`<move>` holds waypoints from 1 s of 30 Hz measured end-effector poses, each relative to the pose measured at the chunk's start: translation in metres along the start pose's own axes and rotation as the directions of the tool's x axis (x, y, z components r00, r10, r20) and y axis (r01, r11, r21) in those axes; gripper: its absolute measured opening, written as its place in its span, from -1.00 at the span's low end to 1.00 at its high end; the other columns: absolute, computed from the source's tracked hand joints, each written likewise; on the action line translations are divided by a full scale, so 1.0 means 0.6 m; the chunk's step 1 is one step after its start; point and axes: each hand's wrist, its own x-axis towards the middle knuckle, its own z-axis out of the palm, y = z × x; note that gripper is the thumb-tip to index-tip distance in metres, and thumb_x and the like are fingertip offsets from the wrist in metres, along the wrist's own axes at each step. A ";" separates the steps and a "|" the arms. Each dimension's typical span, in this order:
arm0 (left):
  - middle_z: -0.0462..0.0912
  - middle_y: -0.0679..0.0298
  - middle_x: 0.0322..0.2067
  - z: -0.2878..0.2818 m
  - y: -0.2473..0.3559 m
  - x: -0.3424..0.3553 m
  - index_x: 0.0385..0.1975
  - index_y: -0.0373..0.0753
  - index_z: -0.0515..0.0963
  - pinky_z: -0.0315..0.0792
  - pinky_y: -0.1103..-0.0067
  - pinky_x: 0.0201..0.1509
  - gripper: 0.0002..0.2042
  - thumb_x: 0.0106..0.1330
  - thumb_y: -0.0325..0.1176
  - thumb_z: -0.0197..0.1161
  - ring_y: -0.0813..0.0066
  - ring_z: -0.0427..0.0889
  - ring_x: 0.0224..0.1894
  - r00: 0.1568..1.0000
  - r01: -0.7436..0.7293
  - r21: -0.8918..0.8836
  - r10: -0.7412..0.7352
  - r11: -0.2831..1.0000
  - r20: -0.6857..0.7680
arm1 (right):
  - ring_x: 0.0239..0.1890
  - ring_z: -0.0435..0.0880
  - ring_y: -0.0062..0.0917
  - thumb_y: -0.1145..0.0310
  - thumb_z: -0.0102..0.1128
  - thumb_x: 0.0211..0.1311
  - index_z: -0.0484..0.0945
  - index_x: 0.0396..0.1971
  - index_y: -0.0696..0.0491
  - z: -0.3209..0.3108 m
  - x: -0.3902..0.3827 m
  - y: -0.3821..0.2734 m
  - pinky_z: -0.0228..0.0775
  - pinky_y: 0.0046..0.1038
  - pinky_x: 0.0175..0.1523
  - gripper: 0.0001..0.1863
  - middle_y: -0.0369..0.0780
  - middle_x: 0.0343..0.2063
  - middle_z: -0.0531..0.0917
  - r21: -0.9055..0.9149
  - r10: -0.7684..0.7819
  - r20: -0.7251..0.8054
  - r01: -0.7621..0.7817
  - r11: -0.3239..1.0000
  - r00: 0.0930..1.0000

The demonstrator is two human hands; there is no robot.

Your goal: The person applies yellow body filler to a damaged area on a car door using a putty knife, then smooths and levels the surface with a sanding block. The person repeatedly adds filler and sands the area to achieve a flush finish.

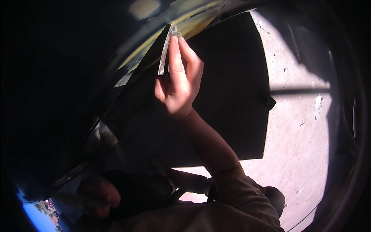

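Note:
My right hand (179, 81) is raised at the upper middle, its fingers closed on a thin, flat, stiff scraper-like blade (164, 58). The blade has a pointed top and a pale, speckled grey face, partly hidden by my fingers. Its tip meets or overlaps a glossy curved surface (197, 17) with yellow and grey-green streaks; whether it touches cannot be told. My left hand (102, 195) is low at the left in deep shadow, and its fingers are too dim to read.
A large dark area (232, 77) with a straight right edge lies behind my right arm. Beyond it is sunlit, pale concrete floor (297, 127) with small debris and a shadow band. Deep shadow covers the left side. A patch of blue sky (36, 216) shows at the lower left.

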 end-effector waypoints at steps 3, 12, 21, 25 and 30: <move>0.48 0.14 -0.73 0.000 0.011 0.013 -0.16 -0.28 0.45 0.48 0.46 -0.77 -0.67 0.63 -0.08 0.05 0.37 0.45 -0.82 1.000 0.016 -0.045 -0.015 0.999 0.015 | 0.04 0.59 -0.17 0.66 0.40 -0.11 0.61 0.28 0.13 0.013 -0.019 -0.016 0.53 -0.31 0.14 -0.24 0.03 0.29 0.49 0.010 0.000 -0.008 0.000 1.000 1.000; 0.60 0.15 -0.51 -0.013 0.005 0.002 -0.12 -0.33 0.53 0.53 0.48 -0.69 -0.77 0.37 -0.38 0.40 0.37 0.60 -0.67 1.000 0.000 -0.216 -0.003 0.976 -0.012 | 0.04 0.62 -0.14 0.58 0.37 -0.11 0.72 0.13 0.12 0.036 -0.061 -0.048 0.57 -0.27 0.12 -0.37 0.09 0.19 0.59 0.101 -0.012 -0.043 0.016 0.995 0.999; 0.55 0.17 -0.64 -0.111 -0.001 0.026 -0.34 -0.36 0.52 0.46 0.49 -0.49 -0.60 0.56 -0.12 -0.03 0.42 0.53 -0.63 0.607 0.695 -0.230 -0.384 0.682 0.696 | -0.08 0.67 -0.22 0.52 0.28 0.02 0.74 0.06 0.11 0.011 -0.089 -0.076 0.60 -0.31 -0.06 -0.51 0.03 0.06 0.70 0.227 -0.019 0.107 -0.005 0.974 0.994; 0.65 0.09 -0.59 -0.071 0.019 0.013 -0.27 -0.35 0.58 0.57 0.52 -0.45 -0.58 0.60 -0.12 -0.08 0.40 0.63 -0.59 0.836 0.402 0.092 -0.406 0.911 0.371 | -0.08 0.76 -0.20 0.62 0.25 0.13 0.65 0.11 0.27 -0.057 -0.046 -0.091 0.66 -0.31 0.00 -0.53 0.02 0.00 0.73 0.512 0.067 0.156 -0.139 0.848 0.985; 0.65 0.14 -0.56 -0.078 -0.005 -0.116 -0.19 -0.34 0.59 0.52 0.61 -0.52 -0.58 0.62 -0.09 -0.08 0.44 0.62 -0.57 0.876 0.476 0.259 -0.480 0.840 -0.052 | -0.21 0.83 -0.37 0.70 0.08 0.27 0.47 0.34 0.25 -0.132 0.051 -0.112 0.71 -0.43 -0.09 -0.42 -0.03 -0.01 0.74 0.889 0.057 0.335 -0.336 0.313 0.940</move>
